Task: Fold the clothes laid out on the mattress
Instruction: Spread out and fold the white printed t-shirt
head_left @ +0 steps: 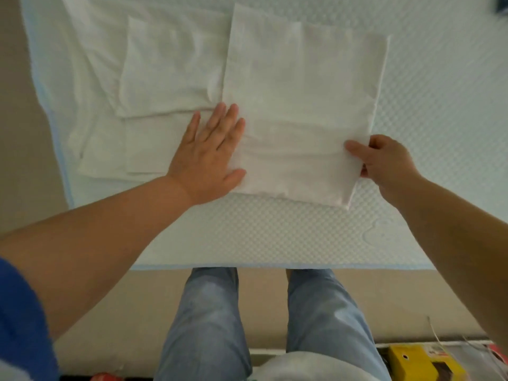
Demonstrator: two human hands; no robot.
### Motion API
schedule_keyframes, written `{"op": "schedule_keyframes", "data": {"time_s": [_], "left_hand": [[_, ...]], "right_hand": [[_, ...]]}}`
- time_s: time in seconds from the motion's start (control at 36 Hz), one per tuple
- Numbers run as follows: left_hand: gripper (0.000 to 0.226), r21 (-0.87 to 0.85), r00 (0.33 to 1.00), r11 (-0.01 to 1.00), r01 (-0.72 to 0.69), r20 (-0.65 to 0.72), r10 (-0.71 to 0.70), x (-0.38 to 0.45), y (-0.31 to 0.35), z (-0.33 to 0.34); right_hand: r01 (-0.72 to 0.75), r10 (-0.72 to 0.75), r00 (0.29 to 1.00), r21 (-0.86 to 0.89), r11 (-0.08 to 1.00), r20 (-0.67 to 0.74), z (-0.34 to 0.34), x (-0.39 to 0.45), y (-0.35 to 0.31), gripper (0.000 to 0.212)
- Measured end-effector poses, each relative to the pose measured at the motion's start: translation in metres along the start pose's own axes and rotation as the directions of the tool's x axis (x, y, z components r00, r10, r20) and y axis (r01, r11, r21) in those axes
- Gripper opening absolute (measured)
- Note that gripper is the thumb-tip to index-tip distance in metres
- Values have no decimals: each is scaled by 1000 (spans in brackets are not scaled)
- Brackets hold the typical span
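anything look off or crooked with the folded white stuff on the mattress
Nothing damaged. The folded white cloth under both hands sits slightly askew to the mattress edge, and the white pile to its left is wrinkled.

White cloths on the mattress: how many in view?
3, perhaps more hidden underneath. A folded cloth lies centre-right, under the left hand and pinched by the right hand. A smaller cloth lies left of it, atop a spread cloth at far left.

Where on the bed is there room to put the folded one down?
Bare mattress lies right of the folded white cloth, and along the near edge below both hands. The left side is crowded with the other white clothes.
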State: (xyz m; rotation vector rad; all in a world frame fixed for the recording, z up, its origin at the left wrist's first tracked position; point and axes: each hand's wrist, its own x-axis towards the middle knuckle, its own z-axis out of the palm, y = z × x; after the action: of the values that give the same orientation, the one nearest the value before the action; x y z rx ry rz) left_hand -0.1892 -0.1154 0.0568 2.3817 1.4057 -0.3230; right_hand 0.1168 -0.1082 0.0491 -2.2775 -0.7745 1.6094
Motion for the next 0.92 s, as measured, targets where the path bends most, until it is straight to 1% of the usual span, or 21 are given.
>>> {"op": "schedule_keyframes", "data": {"time_s": [0.03, 0.08, 0.14, 0.19, 0.28, 0.31, 0.36, 0.39, 0.42, 0.47, 0.5, 0.53, 0.56, 0.58, 0.64, 0.69, 0.72, 0.75, 0.81, 0.86, 0.92], "left_hand": [[82, 28, 998, 999, -22, 52, 20, -7, 0, 3], [86, 71, 989, 997, -2, 149, -9, -17, -7, 11], [86, 108, 984, 994, 19, 171, -38, -22, -16, 16], [86, 126, 982, 992, -1, 185, -22, -24, -23, 17], [82, 97, 984, 995, -30, 177, 12, -27, -24, 12], [78, 60, 988, 997, -42, 148, 32, -28, -23, 9], [68, -117, 1000, 993, -24, 0, 24, -33, -20, 1], [64, -252, 995, 968, 12, -92, -36, -36, -18, -4], [58, -397, 980, 916, 57, -154, -127, -39, -18, -9], [45, -658, 914, 733, 173, -170, -368, -45, -22, -19], [38, -757, 859, 608, 238, -128, -495, -47, -26, -23], [30, -830, 793, 467, 304, -51, -607, -50, -31, -28], [24, -881, 729, 314, 353, 49, -683, -52, -37, -34], [17, -916, 680, 159, 368, 148, -719, -54, -45, -40], [7, -938, 620, -159, 308, 325, -714, -59, -65, -49], [11, -865, 601, -438, 245, 490, -631, -67, -87, -57], [16, -811, 610, -539, 228, 550, -570, -72, -98, -59], [24, -762, 629, -608, 220, 587, -509, -77, -109, -59], [39, -683, 671, -700, 208, 621, -406, -88, -133, -55], [50, -605, 700, -774, 185, 634, -328, -100, -155, -49], [56, -539, 712, -830, 141, 638, -293, -111, -173, -39]], "right_hand": [[-6, 5, 1000, 27, 1000, 13, -1, -3, -2, 17], [9, -10, 1000, 51, 999, 21, -1, -10, -6, 16], [56, -56, 998, 32, 998, 1, 0, -20, -14, 20], [103, -103, 994, 8, 995, -29, 4, -33, -25, 25], [175, -174, 984, 15, 984, -46, 13, -54, -47, 29], [198, -197, 979, 14, 980, -55, 16, -62, -55, 31], [245, -244, 967, 14, 969, -68, 25, -79, -73, 32], [268, -266, 961, 12, 963, -70, 30, -88, -83, 31], [292, -290, 954, 9, 956, -71, 37, -98, -93, 29], [346, -345, 937, 1, 938, -58, 55, -116, -112, 28], [372, -372, 927, -10, 928, -46, 65, -124, -121, 28], [395, -395, 918, -25, 919, -32, 76, -132, -130, 31], [415, -416, 909, -41, 909, -19, 89, -139, -138, 34], [434, -435, 900, -56, 899, -6, 101, -145, -147, 37], [466, -466, 885, -66, 882, 20, 130, -155, -162, 40], [496, -494, 868, -69, 866, 44, 160, -161, -177, 42], [507, -504, 862, -77, 858, 56, 177, -162, -183, 43], [517, -513, 856, -92, 851, 67, 195, -162, -189, 45], [540, -530, 842, -136, 831, 101, 234, -157, -200, 47], [561, -536, 827, -198, 804, 167, 276, -150, -206, 51], [569, -510, 820, -265, 778, 261, 315, -141, -206, 57]]}}
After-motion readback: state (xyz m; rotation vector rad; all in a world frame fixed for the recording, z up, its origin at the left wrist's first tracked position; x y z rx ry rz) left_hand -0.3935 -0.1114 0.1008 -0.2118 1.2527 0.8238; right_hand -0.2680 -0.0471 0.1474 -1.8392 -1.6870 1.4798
